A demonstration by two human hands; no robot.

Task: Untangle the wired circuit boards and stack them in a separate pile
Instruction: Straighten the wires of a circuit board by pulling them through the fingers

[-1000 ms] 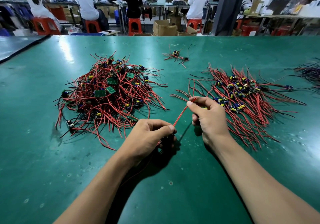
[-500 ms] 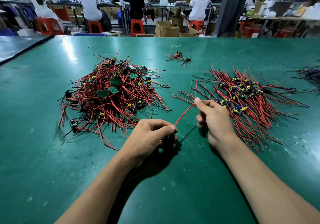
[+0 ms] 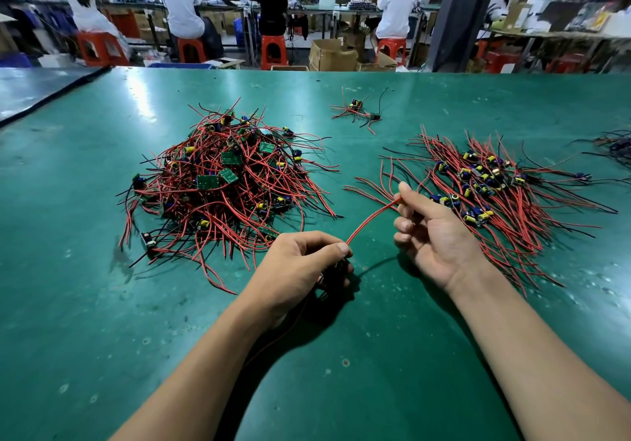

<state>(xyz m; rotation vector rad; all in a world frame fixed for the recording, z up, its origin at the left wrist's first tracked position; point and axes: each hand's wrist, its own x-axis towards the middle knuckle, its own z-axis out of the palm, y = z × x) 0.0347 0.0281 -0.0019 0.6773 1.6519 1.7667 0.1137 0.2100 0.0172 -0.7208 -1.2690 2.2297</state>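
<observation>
The right hand [image 3: 433, 232] slides out along the red wire [image 3: 372, 216] and its palm rolls upward. Thumb and forefinger now pinch the wire's very tip, the other fingers loosely curled. The wire runs longer and straighter than a second ago, free of any knot. The left hand [image 3: 307, 263] stays put near the middle of the surface [image 3: 102, 304], fingers curled round the wire's root and a dark board [image 3: 336, 274], mostly hidden in the grip. That looks like one piece combed loose. It sits between the tangled heap [image 3: 225, 187] toward the left edge and the sorted pile [image 3: 495, 187] toward the right edge, and is probably ready to join the latter.
</observation>
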